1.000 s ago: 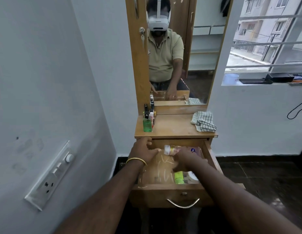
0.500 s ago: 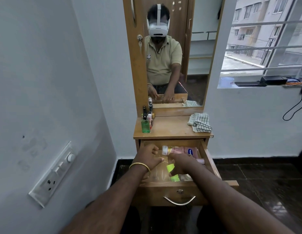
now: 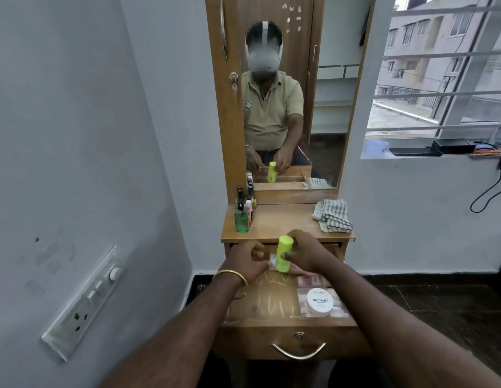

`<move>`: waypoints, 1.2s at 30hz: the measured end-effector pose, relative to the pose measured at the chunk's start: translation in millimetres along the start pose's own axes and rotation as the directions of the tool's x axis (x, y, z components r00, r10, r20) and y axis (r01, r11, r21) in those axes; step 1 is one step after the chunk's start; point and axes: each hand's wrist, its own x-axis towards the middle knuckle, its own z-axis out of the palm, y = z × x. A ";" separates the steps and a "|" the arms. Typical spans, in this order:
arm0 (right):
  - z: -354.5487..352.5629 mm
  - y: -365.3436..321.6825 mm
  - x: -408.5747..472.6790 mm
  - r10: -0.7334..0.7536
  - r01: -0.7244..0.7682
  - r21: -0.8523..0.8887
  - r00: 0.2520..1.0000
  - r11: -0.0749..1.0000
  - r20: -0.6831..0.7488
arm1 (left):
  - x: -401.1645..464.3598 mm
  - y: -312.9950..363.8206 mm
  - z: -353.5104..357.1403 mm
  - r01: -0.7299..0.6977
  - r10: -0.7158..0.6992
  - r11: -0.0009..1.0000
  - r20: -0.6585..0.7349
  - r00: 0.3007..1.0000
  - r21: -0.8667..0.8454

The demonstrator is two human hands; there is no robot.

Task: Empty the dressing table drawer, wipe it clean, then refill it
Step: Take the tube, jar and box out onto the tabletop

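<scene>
While the drawer (image 3: 285,323) stood pulled out, right hand (image 3: 305,254) fingers clamped the lime-green bottle (image 3: 284,256) mid-body, upright above the drawer's back end. Left hand (image 3: 247,261) fingers curled beside it; holding anything, cannot tell. Bottle looked light, rigid, smooth plastic, probably slippery; mid-body grip suits.

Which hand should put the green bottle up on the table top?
Probably the right hand. Its grip is already around the green bottle, lifted above the drawer. The left hand is curled beside it; what it holds is unclear.
</scene>
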 end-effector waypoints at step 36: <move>22.5 -20.0 192.9 -0.032 0.118 0.224 0.934 0.968 -0.356 | 106.6 -14.2 11.8 -0.192 0.183 0.908 0.059 0.981 0.371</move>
